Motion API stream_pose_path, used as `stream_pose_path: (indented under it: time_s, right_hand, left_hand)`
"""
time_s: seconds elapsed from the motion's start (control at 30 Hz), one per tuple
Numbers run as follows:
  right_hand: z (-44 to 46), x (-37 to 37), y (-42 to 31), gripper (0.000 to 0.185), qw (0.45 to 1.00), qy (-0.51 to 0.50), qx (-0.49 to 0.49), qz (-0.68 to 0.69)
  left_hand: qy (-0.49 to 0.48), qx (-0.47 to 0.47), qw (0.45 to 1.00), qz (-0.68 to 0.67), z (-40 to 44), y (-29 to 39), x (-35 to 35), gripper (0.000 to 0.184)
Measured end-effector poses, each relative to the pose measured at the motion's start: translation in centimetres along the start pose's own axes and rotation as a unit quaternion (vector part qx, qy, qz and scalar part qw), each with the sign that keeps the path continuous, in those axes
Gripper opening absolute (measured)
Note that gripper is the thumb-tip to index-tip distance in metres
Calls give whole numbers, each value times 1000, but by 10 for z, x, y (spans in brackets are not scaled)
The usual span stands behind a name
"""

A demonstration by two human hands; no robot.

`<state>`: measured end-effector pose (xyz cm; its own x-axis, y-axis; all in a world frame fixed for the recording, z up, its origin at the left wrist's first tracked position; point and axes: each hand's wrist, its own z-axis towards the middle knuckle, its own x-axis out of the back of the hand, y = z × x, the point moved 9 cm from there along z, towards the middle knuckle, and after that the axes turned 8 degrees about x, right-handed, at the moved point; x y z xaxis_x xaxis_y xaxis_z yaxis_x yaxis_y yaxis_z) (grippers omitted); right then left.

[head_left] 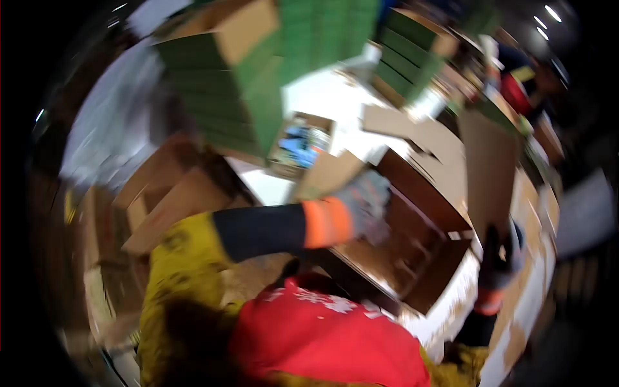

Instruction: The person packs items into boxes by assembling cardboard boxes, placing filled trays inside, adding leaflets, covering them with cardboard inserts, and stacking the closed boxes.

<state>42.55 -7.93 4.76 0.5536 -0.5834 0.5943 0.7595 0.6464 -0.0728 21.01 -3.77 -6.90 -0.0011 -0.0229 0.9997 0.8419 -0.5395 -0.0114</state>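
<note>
An open brown cardboard box [419, 248] lies tilted on the white surface, and its inside looks bare apart from a glossy sheen. At its upper left edge is my left hand [369, 201], in a grey glove with an orange cuff; motion blur hides how its fingers are set. My right hand [509, 255], gloved and dark, is beyond the box's right side, beside a raised brown flap [488, 174]. Its fingers are mostly in shadow, and I cannot make out anything in it.
A small carton [284, 169] with blue and white items stands behind the box. Tall green-sided cartons [216, 97] rise at the back. Open brown cartons [177, 200] are on the left. Another person in red and dark clothing [516, 90] is at the upper right.
</note>
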Motion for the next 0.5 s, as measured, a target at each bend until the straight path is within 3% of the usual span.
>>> stream_pose_path:
  time_s: [0.07, 0.1, 0.13, 0.2, 0.23, 0.27, 0.3, 0.37, 0.4, 0.5]
  right_hand:
    - [5, 1, -32, 34, 999, 17, -13, -47]
    - [6, -3, -56, 40, 998, 9, 34, -57]
    - [5, -20, -79, 42, 994, -71, 69, -48]
    - [-12, -83, -120, 50, 950, -278, 141, -16]
    - [-23, -107, -130, 47, 913, -391, 115, 20]
    - [-43, -128, -123, 36, 892, -432, 83, 99]
    - [-59, -146, -119, 36, 868, -476, 68, 127]
    - [-87, -178, -112, 34, 811, -554, 38, 184]
    - [-94, -180, -106, 33, 827, -518, 31, 216]
    - [-73, -143, -108, 32, 851, -498, 39, 162]
  left_hand:
    - [247, -23, 968, -30, -25, -23, 33, 20]
    - [266, 1, 958, -102, -39, -36, 62, 28]
    - [279, 31, 930, -235, -44, -57, 49, 33]
    - [275, 105, 827, -479, -54, -107, 0, 42]
    - [264, 148, 753, -584, -59, -125, -20, 47]
    - [158, 179, 779, -580, -51, -127, -34, 45]
    - [137, 79, 893, -420, -48, -122, -45, 43]
    - [176, -3, 930, -322, -46, -113, -53, 41]
    - [209, -35, 929, -304, -46, -109, -56, 38]
    - [14, 62, 834, -549, -37, -119, -63, 46]
